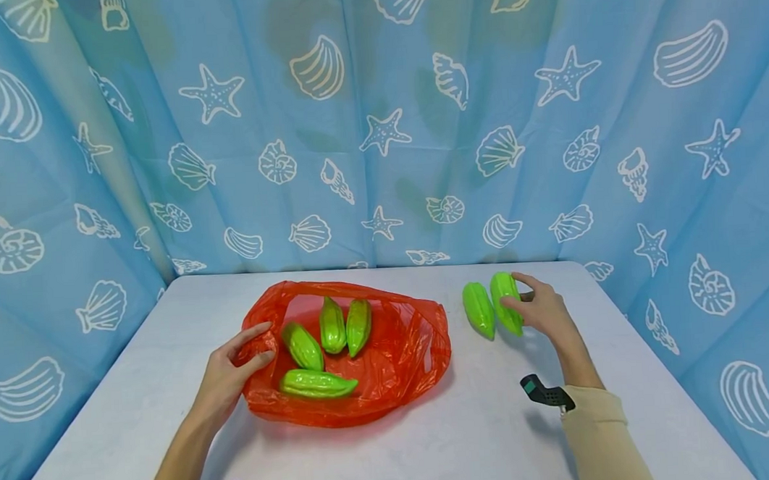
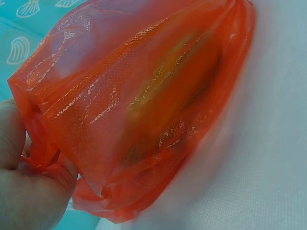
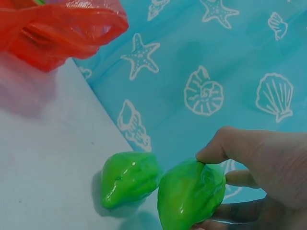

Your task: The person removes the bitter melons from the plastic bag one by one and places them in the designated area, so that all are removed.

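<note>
An open red plastic bag [image 1: 398, 370] lies on the table with several glossy green bitter melons [image 1: 332, 326] inside. My left hand [image 1: 225, 371] pinches the bag's left rim between thumb and fingers; the left wrist view shows the crumpled red film [image 2: 43, 158] in that grip. Over on the right, my right hand [image 1: 546, 311] holds a ridged green bitter melon [image 3: 184, 194], thumb on one side and fingers on the other. A second loose bitter melon [image 1: 478, 309] lies on the table just left of the held one.
The white table [image 1: 472, 424] reaches back to a blue curtain [image 1: 381, 175] with white shells and starfish, which also closes off both sides. The bag's right handle [image 1: 438, 339] stands between its opening and the loose melon.
</note>
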`<state>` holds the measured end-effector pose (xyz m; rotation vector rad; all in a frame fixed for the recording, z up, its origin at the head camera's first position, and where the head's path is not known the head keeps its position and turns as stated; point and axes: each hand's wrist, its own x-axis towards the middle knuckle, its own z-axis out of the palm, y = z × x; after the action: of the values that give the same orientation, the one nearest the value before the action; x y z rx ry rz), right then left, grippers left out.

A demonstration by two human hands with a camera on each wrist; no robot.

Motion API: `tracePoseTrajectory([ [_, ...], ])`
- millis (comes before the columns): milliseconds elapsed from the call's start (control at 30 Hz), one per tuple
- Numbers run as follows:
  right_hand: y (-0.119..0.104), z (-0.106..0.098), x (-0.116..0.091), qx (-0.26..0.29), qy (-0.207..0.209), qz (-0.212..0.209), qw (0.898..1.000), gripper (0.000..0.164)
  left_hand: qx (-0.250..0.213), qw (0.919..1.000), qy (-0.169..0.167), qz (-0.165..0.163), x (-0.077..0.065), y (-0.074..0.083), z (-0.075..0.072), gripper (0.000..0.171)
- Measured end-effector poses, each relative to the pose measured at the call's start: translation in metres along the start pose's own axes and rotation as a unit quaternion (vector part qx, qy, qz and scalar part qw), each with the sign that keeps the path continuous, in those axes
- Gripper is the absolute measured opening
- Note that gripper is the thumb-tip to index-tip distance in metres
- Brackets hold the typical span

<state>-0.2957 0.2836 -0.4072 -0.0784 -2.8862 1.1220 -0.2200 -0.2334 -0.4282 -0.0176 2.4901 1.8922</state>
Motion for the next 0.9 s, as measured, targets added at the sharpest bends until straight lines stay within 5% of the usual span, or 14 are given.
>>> tracePoseTrajectory([
  [900,0.025,0.022,0.014,0.001,0.06,0.007,0.998,0.06,0.0,1.0,0.0,0.003,0.0,-0.001,0.0,0.061],
])
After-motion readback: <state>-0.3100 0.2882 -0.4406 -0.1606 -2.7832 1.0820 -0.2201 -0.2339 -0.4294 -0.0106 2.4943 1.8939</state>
